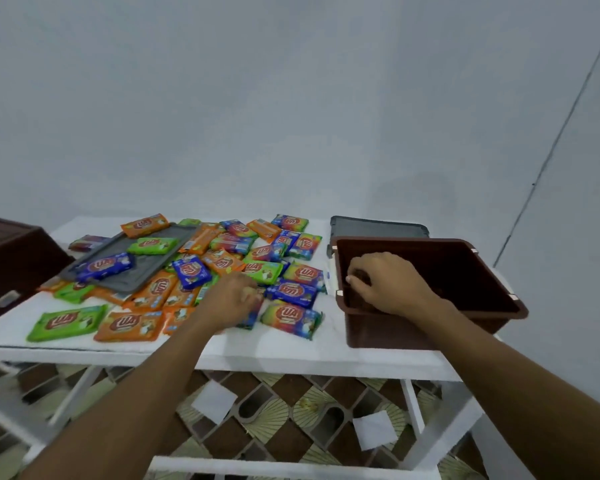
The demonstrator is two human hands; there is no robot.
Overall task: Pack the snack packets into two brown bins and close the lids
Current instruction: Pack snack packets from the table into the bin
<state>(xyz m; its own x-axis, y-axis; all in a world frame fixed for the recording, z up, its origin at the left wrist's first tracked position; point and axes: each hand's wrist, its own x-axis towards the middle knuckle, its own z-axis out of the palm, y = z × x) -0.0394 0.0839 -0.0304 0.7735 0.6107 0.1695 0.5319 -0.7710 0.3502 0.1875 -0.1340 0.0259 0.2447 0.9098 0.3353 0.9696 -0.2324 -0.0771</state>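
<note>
Several snack packets (pixel 222 261) in orange, green, blue and rainbow wrappers lie heaped on the white table (pixel 291 355). My left hand (pixel 234 299) is blurred at the heap's near edge, its fingers curled over a blue packet (pixel 252 317) that sticks out from under the palm. An open brown bin (pixel 437 247) stands at the right end of the table. My right hand (pixel 388 285) reaches down inside its left part with fingers bent; what lies under them is hidden. A second brown bin (pixel 11 261) stands at the far left.
A grey lid (pixel 132 275) lies among the packets with packets on top of it. A dark lid (pixel 378 225) lies behind the open bin. The wall rises close behind the table. White table legs and a patterned tiled floor (pixel 284 420) show below.
</note>
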